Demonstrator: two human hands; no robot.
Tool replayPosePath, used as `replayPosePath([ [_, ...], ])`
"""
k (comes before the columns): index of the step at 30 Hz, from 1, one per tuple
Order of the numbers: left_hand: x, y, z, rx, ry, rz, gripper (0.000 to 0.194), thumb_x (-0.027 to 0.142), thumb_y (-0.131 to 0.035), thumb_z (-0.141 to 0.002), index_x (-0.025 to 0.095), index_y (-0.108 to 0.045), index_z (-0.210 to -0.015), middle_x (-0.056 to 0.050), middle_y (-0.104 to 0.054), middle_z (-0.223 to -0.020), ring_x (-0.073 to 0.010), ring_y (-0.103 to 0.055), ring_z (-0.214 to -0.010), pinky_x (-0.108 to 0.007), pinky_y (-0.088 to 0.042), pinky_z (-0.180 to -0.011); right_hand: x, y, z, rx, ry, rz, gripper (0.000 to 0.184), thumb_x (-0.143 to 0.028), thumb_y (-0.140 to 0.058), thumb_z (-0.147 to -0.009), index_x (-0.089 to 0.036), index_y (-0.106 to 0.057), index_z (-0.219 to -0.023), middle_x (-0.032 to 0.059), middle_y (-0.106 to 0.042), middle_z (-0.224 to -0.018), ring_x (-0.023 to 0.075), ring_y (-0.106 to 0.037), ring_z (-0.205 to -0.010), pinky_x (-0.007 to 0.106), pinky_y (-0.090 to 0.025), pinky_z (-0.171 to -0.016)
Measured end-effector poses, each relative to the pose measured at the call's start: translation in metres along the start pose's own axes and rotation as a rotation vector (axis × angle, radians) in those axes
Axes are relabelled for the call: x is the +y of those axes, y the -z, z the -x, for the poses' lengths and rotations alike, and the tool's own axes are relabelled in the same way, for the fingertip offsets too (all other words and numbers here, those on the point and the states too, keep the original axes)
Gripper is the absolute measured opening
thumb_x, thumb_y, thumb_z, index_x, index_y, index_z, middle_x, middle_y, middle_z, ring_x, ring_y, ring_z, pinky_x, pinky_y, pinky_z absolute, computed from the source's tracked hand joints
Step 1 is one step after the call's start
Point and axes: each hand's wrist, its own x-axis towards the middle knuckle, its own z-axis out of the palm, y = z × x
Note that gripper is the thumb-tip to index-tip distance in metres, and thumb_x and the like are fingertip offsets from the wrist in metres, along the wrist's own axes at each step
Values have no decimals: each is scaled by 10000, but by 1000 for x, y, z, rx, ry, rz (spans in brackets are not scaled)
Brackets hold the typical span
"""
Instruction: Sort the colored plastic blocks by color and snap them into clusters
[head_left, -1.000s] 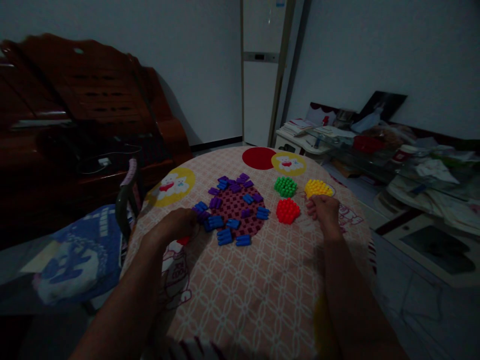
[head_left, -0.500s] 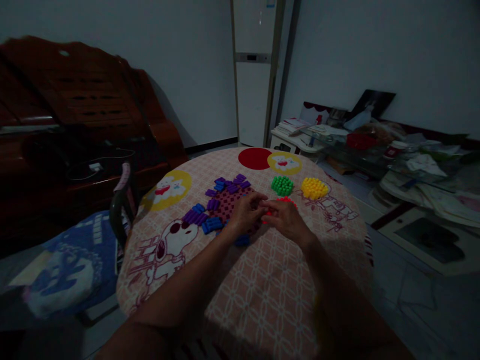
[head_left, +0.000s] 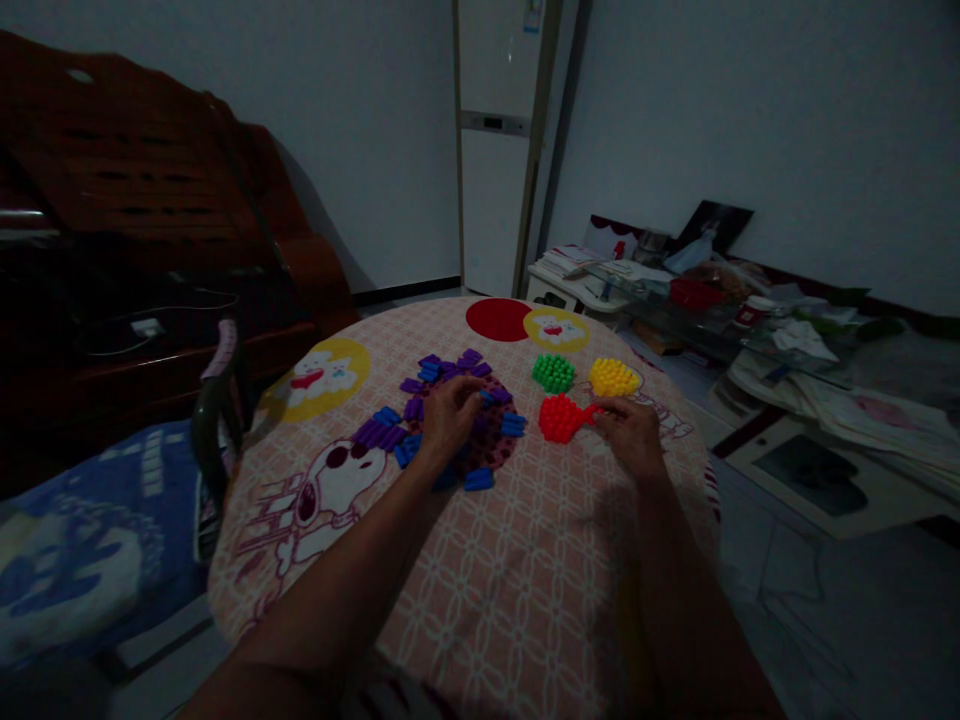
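Note:
My left hand (head_left: 448, 415) rests with curled fingers on the dark red woven mat (head_left: 491, 448), among several loose blue and purple plastic pieces (head_left: 388, 431). What its fingers hold, if anything, is hidden. My right hand (head_left: 632, 428) pinches a small red piece (head_left: 590, 409) at the right edge of the red cluster (head_left: 559, 417). A green cluster (head_left: 553, 372) and a yellow cluster (head_left: 613, 377) lie just beyond it. All sit on a round table with a pink cartoon cloth (head_left: 495, 580).
A chair back (head_left: 217, 390) stands at the table's left edge, with a blue cushion (head_left: 67, 540) below it. A dark wooden sofa (head_left: 150, 230) fills the left. A white upright unit (head_left: 495, 150) stands in the corner. Cluttered low tables (head_left: 712, 300) line the right wall.
My hands met over the mat's right side half a second ago and have parted. The left went back onto the mat; the right moved right to the red cluster with a red piece.

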Motion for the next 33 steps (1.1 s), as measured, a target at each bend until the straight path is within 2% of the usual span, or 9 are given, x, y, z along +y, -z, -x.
replayPosePath([
  [4, -9, 5, -4, 41, 44, -52, 235, 252, -576, -839, 178, -701, -1023, -65, -764, -1064, -220, -714, -979, -362, -558, -926, 5, 2, 1, -142, 46, 96, 210, -237, -604, -700, -214, -786, -802, 38, -770, -818, 222, -686, -781, 323, -518, -757],
  [7, -9, 3, -4, 40, 41, -78, 241, 253, -574, -839, 180, -702, -1029, -63, -765, -1061, -220, -715, -968, -361, -561, -918, 4, -1, 1, -187, 81, 130, 211, -206, -592, -692, -219, -786, -774, 46, -778, -827, 217, -692, -781, 330, -520, -776],
  [12, -8, 1, -3, 26, 32, -108, 233, 248, -580, -837, 187, -710, -1020, -60, -769, -1047, -216, -715, -942, -345, -560, -905, 6, -6, 1, -205, 45, 105, 205, -199, -608, -678, -206, -779, -788, 53, -774, -833, 205, -694, -775, 315, -528, -765],
  [16, -9, 3, -4, 41, 41, -101, 234, 248, -574, -844, 183, -706, -1026, -55, -772, -1037, -213, -717, -947, -335, -559, -901, 18, -9, 2, -157, -35, 15, 197, -238, -616, -674, -193, -748, -814, 36, -743, -755, 193, -674, -689, 283, -517, -654],
  [21, -11, 8, -8, 89, 39, -130, 263, 178, -551, -825, 182, -709, -1035, -49, -771, -1042, -210, -714, -967, -342, -553, -924, 32, -11, 1, 10, -164, -33, 199, -289, -615, -692, -191, -716, -833, 29, -704, -691, 186, -640, -588, 266, -490, -533],
  [25, -12, 8, -8, 89, 42, -167, 276, 155, -551, -825, 179, -712, -1048, -55, -768, -1061, -210, -716, -966, -343, -551, -933, 28, -12, 1, 119, -232, -26, 255, -278, -580, -695, -179, -723, -882, 34, -701, -690, 178, -630, -561, 253, -477, -493],
  [30, -19, 6, -7, 54, -8, -219, 256, 166, -551, -859, 168, -715, -1055, -71, -764, -1073, -219, -713, -987, -358, -553, -947, 25, -15, 1, 152, -254, -38, 297, -303, -564, -681, -163, -732, -882, 56, -724, -745, 188, -644, -582, 252, -469, -467],
  [33, -30, 4, -12, 4, -45, -276, 333, 150, -525, -881, 161, -698, -1165, -98, -741, -1176, -233, -694, -1078, -381, -540, -1000, 26, -16, 0, 175, -255, -57, 317, -321, -572, -664, -150, -733, -877, 54, -711, -712, 201, -645, -575, 267, -477, -464],
])
